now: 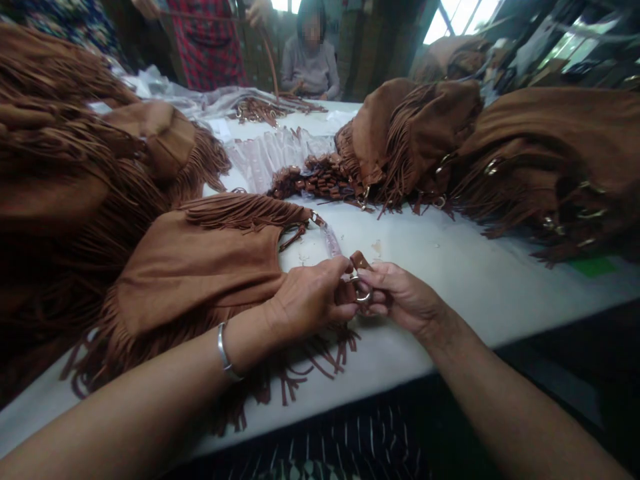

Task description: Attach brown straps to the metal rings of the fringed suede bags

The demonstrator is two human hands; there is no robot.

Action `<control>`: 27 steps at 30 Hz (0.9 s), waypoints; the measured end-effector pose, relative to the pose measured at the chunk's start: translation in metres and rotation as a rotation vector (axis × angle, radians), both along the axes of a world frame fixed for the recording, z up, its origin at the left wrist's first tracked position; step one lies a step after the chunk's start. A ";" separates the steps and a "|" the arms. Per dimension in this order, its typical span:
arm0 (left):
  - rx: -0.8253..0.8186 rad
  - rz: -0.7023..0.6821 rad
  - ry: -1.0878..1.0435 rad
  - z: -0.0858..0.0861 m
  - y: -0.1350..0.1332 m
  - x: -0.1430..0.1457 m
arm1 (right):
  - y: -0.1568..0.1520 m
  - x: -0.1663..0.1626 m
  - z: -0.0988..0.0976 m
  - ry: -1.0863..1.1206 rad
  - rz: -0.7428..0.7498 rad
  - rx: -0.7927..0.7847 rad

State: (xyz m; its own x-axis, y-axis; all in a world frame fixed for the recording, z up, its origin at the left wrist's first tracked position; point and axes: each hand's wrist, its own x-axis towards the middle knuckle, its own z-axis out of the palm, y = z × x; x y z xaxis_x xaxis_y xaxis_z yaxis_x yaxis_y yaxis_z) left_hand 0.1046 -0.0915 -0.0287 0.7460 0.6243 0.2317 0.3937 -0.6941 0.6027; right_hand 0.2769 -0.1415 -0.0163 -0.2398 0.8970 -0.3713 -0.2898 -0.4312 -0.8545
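Note:
A brown fringed bag (215, 267) lies on its side on the white table, its strap end reaching toward my hands. My left hand (315, 293) is closed, thumb and fingers pinching a metal ring (364, 293) at the strap's end. From the other side my right hand (405, 293) grips a short brown leather strap (359, 261) beside that ring. Whether the strap passes through the ring is hidden by my fingers. A clear plastic wrap (331, 241) covers part of the bag's strap just beyond my left hand.
Fringed brown bags (45, 173) are heaped at the left, with more bags (560, 153) piled at the right. Small brown leather pieces (320, 179) and plastic-wrapped straps (270, 157) lie mid-table (450, 267). Across it, one person (313, 63) sits and another in a checked garment (207, 47) stands.

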 end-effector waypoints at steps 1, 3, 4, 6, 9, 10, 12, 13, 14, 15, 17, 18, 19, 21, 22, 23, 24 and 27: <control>0.031 -0.027 -0.017 0.000 0.000 -0.001 | 0.004 0.005 0.003 0.001 0.092 -0.054; 0.072 -0.052 -0.069 -0.001 -0.001 -0.002 | 0.010 0.013 0.010 -0.016 0.183 -0.101; 0.076 -0.048 -0.097 -0.001 0.000 -0.002 | 0.011 0.014 0.013 -0.026 0.184 -0.096; 0.058 -0.014 -0.139 -0.001 0.000 -0.002 | 0.010 0.014 0.019 -0.052 0.140 -0.044; 0.040 0.016 -0.158 -0.001 0.000 -0.002 | 0.001 0.011 0.021 -0.092 0.076 0.046; 0.040 0.012 -0.157 -0.001 0.000 -0.002 | -0.002 0.010 0.019 -0.104 0.062 0.063; 0.043 0.004 -0.150 -0.001 -0.001 -0.002 | -0.007 0.010 0.015 -0.107 0.031 0.082; 0.044 -0.001 -0.144 -0.001 -0.001 -0.002 | -0.008 0.009 0.013 -0.098 0.020 0.084; 0.043 -0.012 -0.134 -0.001 -0.002 -0.002 | -0.008 0.009 0.012 -0.084 0.017 0.081; 0.043 -0.025 -0.122 -0.001 -0.003 -0.002 | -0.007 0.009 0.011 -0.066 0.025 0.070; 0.045 -0.051 -0.104 -0.002 -0.003 -0.003 | -0.002 0.009 0.012 -0.031 0.065 0.023; 0.050 -0.053 -0.108 -0.002 -0.003 -0.003 | 0.001 0.009 0.013 -0.021 0.088 0.000; 0.055 -0.047 -0.122 -0.003 -0.003 -0.003 | 0.004 0.009 0.014 -0.020 0.104 -0.017; 0.066 -0.031 -0.164 -0.004 -0.002 -0.004 | 0.007 0.010 0.017 -0.042 0.105 -0.020; 0.071 -0.026 -0.180 -0.005 -0.002 -0.004 | 0.008 0.010 0.017 -0.060 0.097 -0.010; 0.074 -0.026 -0.185 -0.005 -0.002 -0.004 | 0.008 0.011 0.017 -0.078 0.089 0.002; 0.079 -0.030 -0.183 -0.005 -0.001 -0.004 | 0.007 0.011 0.017 -0.094 0.084 0.014; 0.108 -0.039 -0.149 -0.003 -0.002 -0.003 | 0.002 0.012 0.014 -0.138 0.067 0.079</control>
